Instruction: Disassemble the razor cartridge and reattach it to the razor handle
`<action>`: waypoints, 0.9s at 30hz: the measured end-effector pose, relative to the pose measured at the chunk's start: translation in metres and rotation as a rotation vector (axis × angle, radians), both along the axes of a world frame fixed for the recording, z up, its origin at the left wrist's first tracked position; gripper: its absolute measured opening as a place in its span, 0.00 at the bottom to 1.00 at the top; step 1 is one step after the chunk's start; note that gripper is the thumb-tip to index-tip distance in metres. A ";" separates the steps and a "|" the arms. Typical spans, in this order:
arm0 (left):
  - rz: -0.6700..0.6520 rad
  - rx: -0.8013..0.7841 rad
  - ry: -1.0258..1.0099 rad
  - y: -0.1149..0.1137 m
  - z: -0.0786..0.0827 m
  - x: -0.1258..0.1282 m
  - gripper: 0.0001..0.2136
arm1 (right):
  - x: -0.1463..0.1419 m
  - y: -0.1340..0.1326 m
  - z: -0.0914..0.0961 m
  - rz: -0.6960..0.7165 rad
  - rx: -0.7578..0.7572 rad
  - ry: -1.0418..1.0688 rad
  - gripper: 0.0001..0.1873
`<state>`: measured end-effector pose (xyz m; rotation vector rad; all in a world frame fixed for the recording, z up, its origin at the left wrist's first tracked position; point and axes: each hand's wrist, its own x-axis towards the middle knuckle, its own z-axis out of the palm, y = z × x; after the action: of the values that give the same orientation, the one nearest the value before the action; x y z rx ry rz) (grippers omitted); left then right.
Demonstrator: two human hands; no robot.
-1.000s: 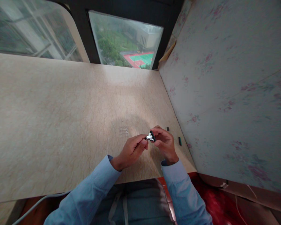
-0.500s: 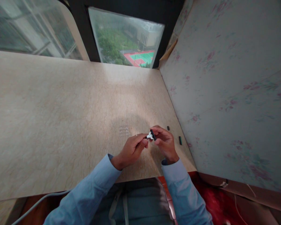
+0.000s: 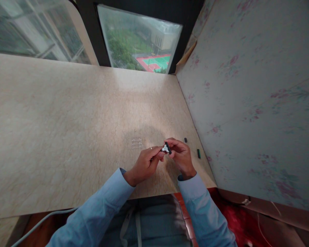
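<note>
A safety razor (image 3: 166, 148) with a silver neck and a black blade head is held between my hands above the stone-patterned surface. My left hand (image 3: 146, 163) is closed on its handle, most of which the fingers hide. The thumb and fingers of my right hand (image 3: 181, 156) pinch the two ends of the black head. Left of the razor, a clear plastic tray (image 3: 137, 143) with compartments lies on the surface. To the right of my right hand lie a small dark piece (image 3: 185, 140) and a longer black and green strip (image 3: 198, 153).
The pale marbled ledge (image 3: 67, 130) reaches back to a dark-framed window (image 3: 141, 41). A wall with flowered paper (image 3: 234, 103) bounds it at the right. A light cable (image 3: 45, 219) runs below the front edge at the left.
Both hands stay nearly in place around the razor, with only slight shifts of the fingers. The view has tilted a little.
</note>
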<state>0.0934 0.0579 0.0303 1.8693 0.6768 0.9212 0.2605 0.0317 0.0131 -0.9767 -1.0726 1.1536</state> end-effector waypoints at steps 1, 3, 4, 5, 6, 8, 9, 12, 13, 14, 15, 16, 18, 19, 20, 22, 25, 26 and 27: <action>0.002 0.002 0.003 0.000 -0.001 0.000 0.13 | 0.000 0.000 0.000 -0.006 -0.006 -0.006 0.22; 0.005 0.002 0.011 0.000 -0.002 0.000 0.13 | 0.000 0.000 -0.001 -0.011 -0.001 -0.007 0.21; 0.008 -0.002 0.015 0.000 -0.002 0.001 0.13 | 0.000 0.001 -0.001 -0.010 0.004 -0.007 0.21; 0.012 -0.008 0.018 0.000 -0.002 0.001 0.13 | 0.000 0.001 -0.001 -0.010 0.006 -0.009 0.21; 0.017 -0.014 0.018 0.000 -0.002 0.001 0.13 | 0.000 0.001 -0.001 -0.011 0.005 -0.012 0.21; 0.027 -0.026 0.017 0.000 -0.001 0.001 0.13 | 0.000 0.002 -0.002 -0.018 -0.006 -0.021 0.21; 0.030 -0.031 0.015 0.001 -0.001 0.001 0.13 | 0.000 0.002 -0.002 -0.020 -0.010 -0.023 0.21; 0.031 -0.045 0.017 0.001 -0.001 0.001 0.13 | 0.001 0.003 -0.002 -0.018 -0.012 -0.025 0.20; 0.033 -0.049 0.018 0.001 -0.001 0.001 0.13 | 0.001 0.003 -0.002 -0.018 -0.013 -0.025 0.20; 0.035 -0.052 0.017 0.002 -0.001 0.001 0.13 | 0.000 0.002 -0.002 -0.020 -0.016 -0.023 0.20; 0.039 -0.058 0.015 0.002 0.000 0.001 0.12 | 0.000 0.002 -0.002 -0.024 -0.023 -0.018 0.20; 0.042 -0.067 0.011 0.002 0.000 0.002 0.12 | -0.001 0.002 -0.001 -0.033 -0.035 -0.007 0.19; 0.048 -0.096 -0.011 0.003 0.002 0.004 0.12 | -0.002 0.003 0.000 -0.059 -0.066 0.027 0.20; 0.052 -0.115 -0.022 0.003 0.004 0.006 0.12 | -0.003 0.003 0.001 -0.074 -0.079 0.045 0.20; 0.058 -0.135 -0.033 0.002 0.005 0.008 0.12 | -0.003 0.003 0.002 -0.092 -0.086 0.061 0.20; 0.064 -0.177 -0.048 0.002 0.008 0.011 0.13 | -0.002 0.004 0.004 -0.127 -0.087 0.077 0.21; 0.066 -0.252 -0.095 0.000 0.007 0.014 0.12 | 0.001 0.004 0.005 -0.173 -0.069 0.080 0.22; 0.073 -0.282 -0.128 -0.001 0.005 0.014 0.11 | 0.002 0.003 0.006 -0.177 -0.063 0.081 0.22; 0.085 -0.311 -0.163 -0.002 0.003 0.014 0.11 | 0.002 0.003 0.006 -0.174 -0.058 0.079 0.22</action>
<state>0.1070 0.0560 0.0335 1.4847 0.7572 0.9521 0.2626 0.0348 0.0189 -1.0401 -0.8781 1.0757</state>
